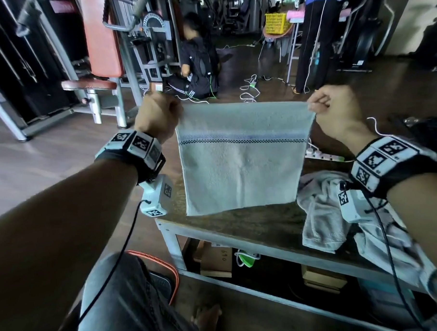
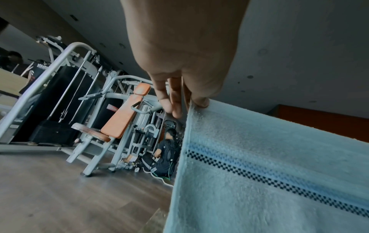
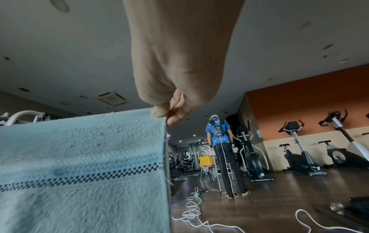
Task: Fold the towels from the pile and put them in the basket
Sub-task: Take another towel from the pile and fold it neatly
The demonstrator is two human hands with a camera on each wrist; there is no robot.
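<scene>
A pale blue towel (image 1: 240, 162) with a blue stripe and a black checked line hangs stretched flat above the table (image 1: 240, 227). My left hand (image 1: 157, 115) pinches its top left corner, and my right hand (image 1: 332, 105) pinches its top right corner. In the left wrist view the thumb and fingers of my left hand (image 2: 191, 100) pinch the towel (image 2: 269, 173) at its edge. The right wrist view shows my right hand (image 3: 163, 115) nipping the corner of the towel (image 3: 79, 157). A pile of crumpled pale towels (image 1: 324, 215) lies on the table under my right wrist.
A yellow basket (image 1: 277, 22) stands on a chair far back beside a standing person in blue (image 1: 317, 36). Another person (image 1: 195, 66) sits on the floor by a gym machine with an orange seat (image 1: 101, 40). White cables (image 1: 249, 89) and a power strip (image 1: 322, 155) lie beyond the table. Boxes sit under it.
</scene>
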